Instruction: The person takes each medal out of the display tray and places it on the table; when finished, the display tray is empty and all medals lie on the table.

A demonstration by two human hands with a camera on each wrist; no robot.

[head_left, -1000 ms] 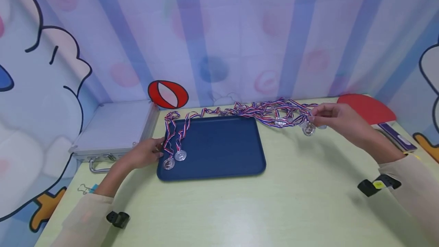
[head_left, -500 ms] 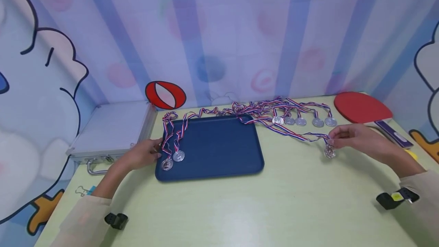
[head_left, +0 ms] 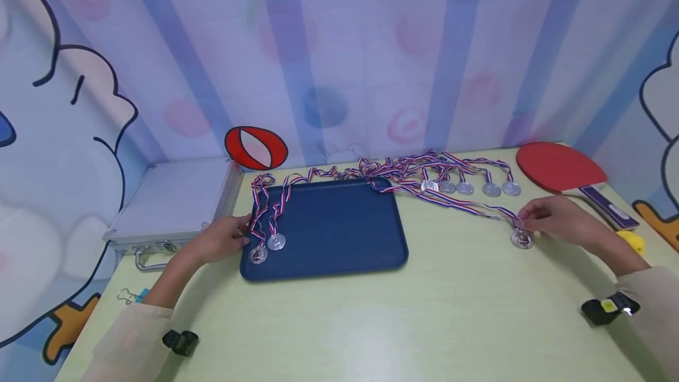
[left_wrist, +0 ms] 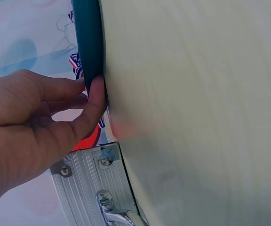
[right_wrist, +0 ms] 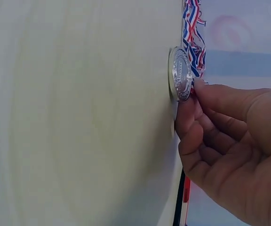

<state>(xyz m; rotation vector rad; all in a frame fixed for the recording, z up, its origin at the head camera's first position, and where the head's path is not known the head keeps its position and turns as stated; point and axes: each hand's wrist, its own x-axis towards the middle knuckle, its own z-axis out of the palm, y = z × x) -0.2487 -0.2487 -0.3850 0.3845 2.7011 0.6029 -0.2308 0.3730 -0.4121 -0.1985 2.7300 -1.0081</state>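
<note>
My left hand [head_left: 220, 239] pinches the left rim of a dark blue tray [head_left: 339, 229], thumb and fingers at its edge in the left wrist view. Two silver medals [head_left: 276, 241] lie on the tray's left side, their red, white and blue ribbons [head_left: 286, 193] running up over the back rim. At the right, my right hand [head_left: 562, 220] pinches the ribbon of another silver medal [right_wrist: 181, 74] just above its disc. That medal's ribbon [head_left: 461, 205] stretches left to a tangled ribbon heap [head_left: 392, 170] behind the tray. Several more silver medals [head_left: 465, 188] lie in a row below the heap.
A silver metal case [head_left: 175, 196] stands at the left, a binder clip [head_left: 132, 295] in front of it. At the back right lie a red table tennis bat [head_left: 559, 167] and a yellow ball [head_left: 631, 241]. A patterned curtain [head_left: 366, 63] closes off the table's back.
My right hand has drawn one medal rightward and toward me, away from the others, straightening its ribbon, and lowered it to the table. My left hand stays on the tray rim.
</note>
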